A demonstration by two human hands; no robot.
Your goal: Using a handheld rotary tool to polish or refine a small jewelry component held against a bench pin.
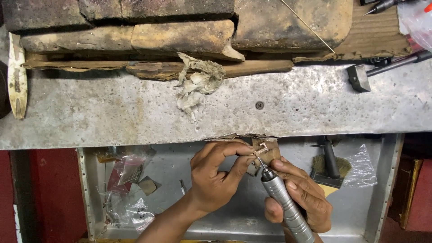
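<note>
Left hand (215, 173), seemingly pinching small metal piece (260, 149); right hand (302, 192) gripping rotary handpiece (283, 198).

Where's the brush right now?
In the head view, the brush lies in the metal tray below the bench edge, right of the right hand and beside a clear plastic bag.

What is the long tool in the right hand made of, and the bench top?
The slim silvery pen-shaped rotary tool looks like metal: brushed grey sheen, ridged barrel. The grey speckled bench top seems sheet metal, dull and scratched, with a screw head in it.
</note>
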